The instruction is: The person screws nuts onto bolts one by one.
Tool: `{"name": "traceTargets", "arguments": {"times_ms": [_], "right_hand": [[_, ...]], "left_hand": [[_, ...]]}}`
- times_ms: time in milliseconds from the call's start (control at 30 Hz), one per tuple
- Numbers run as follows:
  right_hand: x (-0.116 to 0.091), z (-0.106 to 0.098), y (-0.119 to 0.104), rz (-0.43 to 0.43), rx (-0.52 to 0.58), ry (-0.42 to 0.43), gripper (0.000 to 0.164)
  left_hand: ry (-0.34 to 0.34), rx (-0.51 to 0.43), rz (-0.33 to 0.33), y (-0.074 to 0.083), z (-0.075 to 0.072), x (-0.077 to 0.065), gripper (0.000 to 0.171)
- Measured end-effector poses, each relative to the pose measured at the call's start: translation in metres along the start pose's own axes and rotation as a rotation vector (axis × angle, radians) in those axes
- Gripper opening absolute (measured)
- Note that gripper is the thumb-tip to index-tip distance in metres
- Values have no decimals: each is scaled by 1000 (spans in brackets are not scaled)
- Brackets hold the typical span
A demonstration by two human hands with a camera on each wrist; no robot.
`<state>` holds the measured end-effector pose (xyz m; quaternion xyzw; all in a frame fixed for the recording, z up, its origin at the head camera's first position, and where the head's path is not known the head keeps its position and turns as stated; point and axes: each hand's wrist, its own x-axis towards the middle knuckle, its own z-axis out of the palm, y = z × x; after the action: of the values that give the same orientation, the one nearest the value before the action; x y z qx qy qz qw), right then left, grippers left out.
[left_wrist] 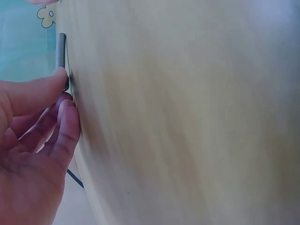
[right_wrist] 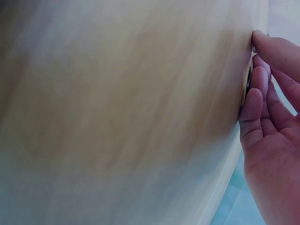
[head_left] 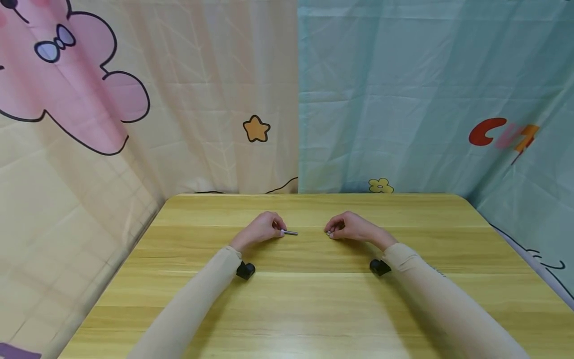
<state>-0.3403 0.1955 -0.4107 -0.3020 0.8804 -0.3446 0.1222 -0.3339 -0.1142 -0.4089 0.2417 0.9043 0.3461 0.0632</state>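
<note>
1. Saw left hand [head_left: 260,230] pinching gray threaded rod [head_left: 291,233] between thumb and fingers, with one end jutting past the fingertips toward right hand [head_left: 354,228].
2. Judged rod stiff, light, hardly fragile, perhaps slick on smoother stretches; thought it best held near one end, on the ridged part, as here.
3. Noted right-hand fingertips, across a gap from the rod, pinching small shiny piece [head_left: 329,233]; could not identify it.
4. Found wooden table [head_left: 291,309] beneath both grips.
5. Beyond both, made out patterned curtain [head_left: 224,89].
</note>
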Motion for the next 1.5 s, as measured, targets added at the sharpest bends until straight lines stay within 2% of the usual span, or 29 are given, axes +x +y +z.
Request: {"name": "traceTargets", "arguments": {"times_ms": [267, 500, 1000, 1200, 1500], "right_hand": [[-1, -1, -1, -2, 15, 3, 11], [-3, -1, -2, -22, 21, 2, 12], [-2, 1, -3, -19, -14, 5, 13], [-2, 0, -6, -20, -14, 2, 13], [-6, 0, -2, 2, 52, 66, 14]], "left_hand": [[5, -19, -21, 3, -2, -1, 3], [47, -62, -17, 5, -5, -7, 3], [250, -187, -15, 13, -8, -12, 8], [295, -216, -10, 22, -12, -16, 9], [379, -222, 63, 33, -17, -19, 12]]}}
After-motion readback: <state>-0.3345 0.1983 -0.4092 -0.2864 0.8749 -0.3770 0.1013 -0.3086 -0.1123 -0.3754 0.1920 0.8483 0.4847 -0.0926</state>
